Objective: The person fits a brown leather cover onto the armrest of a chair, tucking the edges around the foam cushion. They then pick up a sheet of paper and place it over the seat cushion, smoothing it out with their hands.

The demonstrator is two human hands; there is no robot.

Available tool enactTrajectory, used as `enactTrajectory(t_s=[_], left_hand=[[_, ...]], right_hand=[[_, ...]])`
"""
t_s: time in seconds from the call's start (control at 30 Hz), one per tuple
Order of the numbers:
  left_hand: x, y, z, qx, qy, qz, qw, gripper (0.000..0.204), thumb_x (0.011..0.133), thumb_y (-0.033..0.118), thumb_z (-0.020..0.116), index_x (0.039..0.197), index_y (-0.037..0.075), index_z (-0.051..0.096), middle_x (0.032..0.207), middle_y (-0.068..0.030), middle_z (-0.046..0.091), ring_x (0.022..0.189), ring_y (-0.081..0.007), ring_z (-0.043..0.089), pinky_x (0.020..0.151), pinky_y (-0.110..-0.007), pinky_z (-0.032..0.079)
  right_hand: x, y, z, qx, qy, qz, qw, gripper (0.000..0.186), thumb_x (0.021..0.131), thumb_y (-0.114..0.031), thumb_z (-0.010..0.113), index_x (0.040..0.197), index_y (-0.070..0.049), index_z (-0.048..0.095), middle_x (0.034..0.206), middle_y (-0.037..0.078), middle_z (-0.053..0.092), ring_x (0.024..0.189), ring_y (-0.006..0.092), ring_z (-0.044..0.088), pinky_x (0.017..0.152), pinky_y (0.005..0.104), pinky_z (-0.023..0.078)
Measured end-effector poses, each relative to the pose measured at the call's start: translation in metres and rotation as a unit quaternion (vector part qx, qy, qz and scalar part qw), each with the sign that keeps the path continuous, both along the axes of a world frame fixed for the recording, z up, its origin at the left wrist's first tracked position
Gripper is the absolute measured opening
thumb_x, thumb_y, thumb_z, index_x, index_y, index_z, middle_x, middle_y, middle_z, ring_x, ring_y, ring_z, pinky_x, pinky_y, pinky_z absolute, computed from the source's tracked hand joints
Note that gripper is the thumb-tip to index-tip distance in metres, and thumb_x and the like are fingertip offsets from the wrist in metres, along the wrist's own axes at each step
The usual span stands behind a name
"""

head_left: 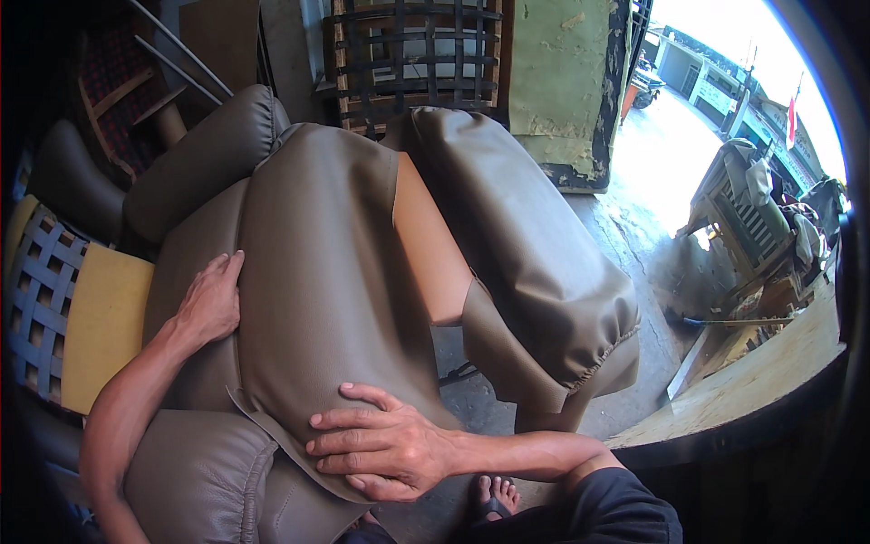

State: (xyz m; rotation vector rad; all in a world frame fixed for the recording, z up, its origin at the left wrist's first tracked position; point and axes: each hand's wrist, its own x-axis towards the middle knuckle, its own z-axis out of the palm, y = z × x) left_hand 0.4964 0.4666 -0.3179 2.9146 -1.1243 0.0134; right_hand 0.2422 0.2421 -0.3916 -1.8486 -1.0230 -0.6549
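A large brown leather-like cover (317,254) lies over the seat of an upholstered piece of furniture. My right hand (385,446) rests flat on the near part of this cover, fingers spread. Farther left, my left hand (210,297) lies on the brown surface along a lengthwise seam, its fingers stretched forward. Between the cover's raised right edge and a padded brown armrest (517,236) shows a strip of tan foam (433,249). The armrest has gathered stitching at its near end. A second padded armrest (195,449) sits below my left hand, beside my left forearm.
At the back stands a frame with woven black webbing (417,54), next to a peeling green panel (560,91). On the left are another webbed frame (54,281) and yellow foam (109,317). A pale board (752,381) and worn wooden furniture (743,218) stand right.
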Motion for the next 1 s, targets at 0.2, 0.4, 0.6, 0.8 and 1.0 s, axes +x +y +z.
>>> enactTrajectory(t_s=[0.2, 0.4, 0.6, 0.8, 1.0], left_hand=[[-0.003, -0.004, 0.007, 0.022, 0.006, 0.035, 0.999, 0.055, 0.103, 0.008, 0.039, 0.157, 0.0, 0.036, 0.151, -0.0333, 0.046, 0.14, -0.0478, 0.047, 0.12, -0.051, 0.038], [-0.001, -0.004, 0.004, 0.011, 0.012, 0.045, 0.999, 0.055, 0.103, 0.008, 0.039, 0.157, 0.0, 0.035, 0.151, -0.0336, 0.045, 0.14, -0.0475, 0.046, 0.12, -0.052, 0.038], [0.0, -0.003, 0.004, 0.03, -0.001, 0.038, 0.999, 0.055, 0.103, 0.008, 0.039, 0.157, 0.0, 0.036, 0.151, -0.0334, 0.045, 0.139, -0.0473, 0.047, 0.119, -0.051, 0.039], [0.004, 0.003, -0.005, 0.02, -0.012, 0.015, 1.0, 0.056, 0.103, 0.01, 0.039, 0.158, 0.001, 0.034, 0.153, -0.0321, 0.044, 0.14, -0.0466, 0.046, 0.118, -0.05, 0.04], [0.004, 0.0, -0.006, 0.005, -0.02, 0.021, 1.0, 0.059, 0.091, 0.0, 0.048, 0.148, -0.011, 0.038, 0.141, -0.0345, 0.053, 0.14, -0.0464, 0.045, 0.118, -0.051, 0.038]], right_hand=[[0.0, 0.0, 0.0, 0.003, -0.002, -0.001, 1.0, 0.025, 0.094, -0.02, 0.06, 0.113, -0.006, 0.072, 0.128, 0.009, 0.068, 0.134, 0.0288, 0.056, 0.12, 0.0578, 0.029], [0.0, 0.001, -0.001, -0.003, -0.004, -0.005, 1.0, 0.026, 0.095, -0.02, 0.059, 0.113, -0.006, 0.072, 0.128, 0.008, 0.068, 0.134, 0.0287, 0.056, 0.12, 0.058, 0.03], [0.0, 0.0, 0.0, -0.005, -0.003, -0.005, 1.0, 0.027, 0.095, -0.02, 0.059, 0.113, -0.006, 0.072, 0.129, 0.007, 0.068, 0.134, 0.0287, 0.057, 0.119, 0.0581, 0.031], [0.0, 0.0, -0.001, -0.004, -0.003, -0.004, 1.0, 0.027, 0.096, -0.02, 0.058, 0.114, -0.006, 0.072, 0.129, 0.008, 0.068, 0.134, 0.0286, 0.057, 0.119, 0.0583, 0.031], [0.0, 0.001, -0.001, -0.005, -0.001, -0.002, 1.0, 0.027, 0.096, -0.02, 0.057, 0.113, -0.006, 0.072, 0.129, 0.008, 0.068, 0.135, 0.0283, 0.056, 0.12, 0.0586, 0.029]])
